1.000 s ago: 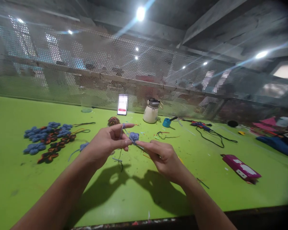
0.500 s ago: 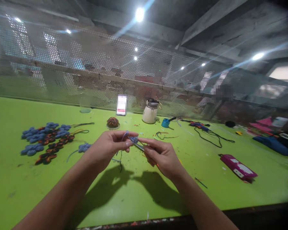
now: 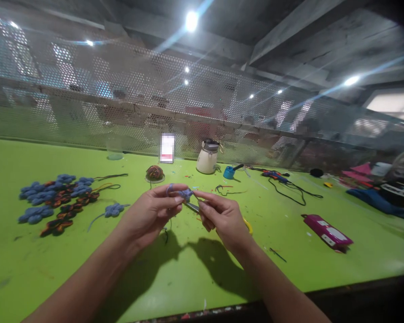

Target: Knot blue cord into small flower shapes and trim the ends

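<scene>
My left hand point(image 3: 155, 211) is closed on a small blue-purple crochet piece point(image 3: 186, 194), with a strand of yarn looped over its index finger. My right hand point(image 3: 222, 215) pinches a thin crochet hook point(image 3: 195, 195) whose tip meets the piece; the fingers hide most of it. Below the fingertips shows a grey metal blade point(image 3: 191, 207), and a yellow handle point(image 3: 248, 226) peeks out behind the right hand. Whether they belong together is hidden. One blue crochet flower point(image 3: 113, 209) lies left of my left hand.
Blue flowers point(image 3: 37, 214) and dark orange ones point(image 3: 67, 215) cluster at left. Farther back stand a yarn ball point(image 3: 154, 173), a phone point(image 3: 167, 148), a cream jug point(image 3: 207, 161) and a blue pot point(image 3: 229, 172). A glue gun point(image 3: 274, 176) and a magenta box point(image 3: 327, 232) lie right.
The view has shifted slightly, so things on the table appear a little farther left. Both hands stay together at the crochet piece, which shows more between the fingertips.
</scene>
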Tool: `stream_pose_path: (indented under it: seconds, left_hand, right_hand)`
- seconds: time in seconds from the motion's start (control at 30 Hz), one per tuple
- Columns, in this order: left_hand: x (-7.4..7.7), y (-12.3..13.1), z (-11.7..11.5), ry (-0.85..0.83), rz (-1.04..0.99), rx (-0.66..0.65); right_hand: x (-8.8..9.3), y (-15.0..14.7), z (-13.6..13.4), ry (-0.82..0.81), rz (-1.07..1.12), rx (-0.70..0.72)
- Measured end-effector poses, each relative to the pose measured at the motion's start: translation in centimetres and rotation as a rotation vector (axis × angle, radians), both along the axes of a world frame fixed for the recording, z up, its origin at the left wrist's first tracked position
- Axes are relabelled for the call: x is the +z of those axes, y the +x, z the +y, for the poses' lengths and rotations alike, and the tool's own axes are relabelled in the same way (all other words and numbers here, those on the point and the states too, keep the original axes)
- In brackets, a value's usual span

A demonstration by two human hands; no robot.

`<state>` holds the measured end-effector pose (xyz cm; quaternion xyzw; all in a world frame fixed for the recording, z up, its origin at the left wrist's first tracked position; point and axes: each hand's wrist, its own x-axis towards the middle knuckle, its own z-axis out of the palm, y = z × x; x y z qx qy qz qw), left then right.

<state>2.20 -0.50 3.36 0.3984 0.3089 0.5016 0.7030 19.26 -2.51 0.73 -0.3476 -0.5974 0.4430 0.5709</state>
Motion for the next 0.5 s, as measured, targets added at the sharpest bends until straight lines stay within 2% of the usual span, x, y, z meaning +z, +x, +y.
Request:
stream_pose_path:
  seconds: [0.1, 0.2, 0.37, 0.5]
  left_hand:
    - [-0.5, 0.3, 0.1, 0.0, -0.026, -0.042]
    - [-0.9, 0.5, 0.4, 0.016, 0.034, -0.088]
    - [-1.3, 0.5, 1.1, -0.074, 0.034, -0.024]
    - [-1.2, 0.4, 1.0, 0.026, 0.021, -0.048]
  right_hand:
    - [-0.2, -0.1, 0.2, -0.024, 0.033, 0.001]
    - [-0.4, -0.1, 0.3, -0.045, 0.049, 0.001]
    - [-0.3, -0.2, 0.4, -0.066, 0.044, -0.009]
    - [-0.5, -0.1, 0.8, -0.055, -0.006, -0.045]
